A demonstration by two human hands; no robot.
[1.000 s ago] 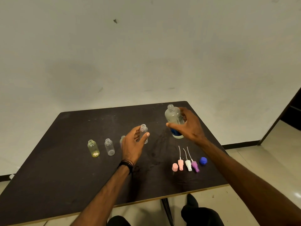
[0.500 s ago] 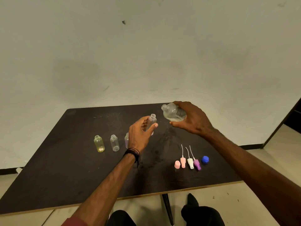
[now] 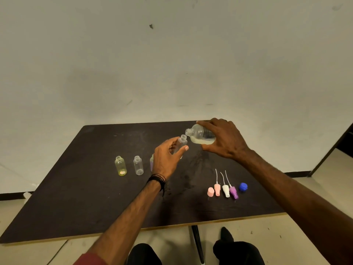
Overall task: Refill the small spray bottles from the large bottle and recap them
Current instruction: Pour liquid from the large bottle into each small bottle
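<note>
My right hand [image 3: 223,138] grips the large clear bottle [image 3: 199,133], tipped on its side with its open neck pointing left. That neck touches the mouth of a small clear bottle [image 3: 182,142], which my left hand [image 3: 167,156] holds upright between thumb and fingers above the table. A yellowish small bottle [image 3: 120,166] and a clear small bottle [image 3: 138,165] stand uncapped at the left. A purplish bottle [image 3: 151,161] is mostly hidden behind my left hand. Spray caps lie at the right: pink cap [image 3: 210,192], pink sprayer [image 3: 217,188], white sprayer [image 3: 225,189], purple sprayer [image 3: 233,191], blue cap [image 3: 243,187].
Everything sits on a dark table [image 3: 76,197] whose front edge runs close to my knees. A pale wall stands behind it, and a dark doorway [image 3: 343,142] opens at the far right. The floor is tiled.
My right hand has tilted the large bottle from upright to nearly horizontal and brought its neck to the small bottle's mouth. My left hand lifted the small bottle slightly.
</note>
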